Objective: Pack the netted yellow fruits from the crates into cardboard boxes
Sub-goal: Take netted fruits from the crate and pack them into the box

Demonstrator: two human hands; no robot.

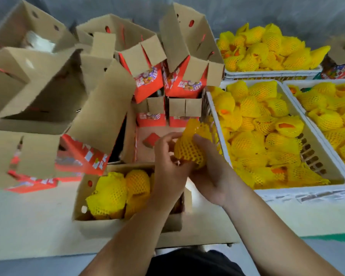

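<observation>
1. The left hand (168,156) and the right hand (209,176) hold one netted fruit (191,148) between them, above the far edge of the open box.
2. The right hand cups the fruit from below and the right, thumb curled over its top; the left hand's fingers curl against its left side, fingertips pinching at the yellow foam net near its lower end.
3. Just under the hands stands an open cardboard box (88,218), already holding packed netted fruits (116,192) side by side; the left forearm crosses over its right part.
4. To the right, a white crate (287,194) sits heaped with netted fruits, a second crate (299,84) touching its right side, a third (267,73) behind.
5. To the left and behind, empty boxes (108,108) with red printed sides lie jumbled, flaps open.
6. Everything rests on a pale table (28,226).
</observation>
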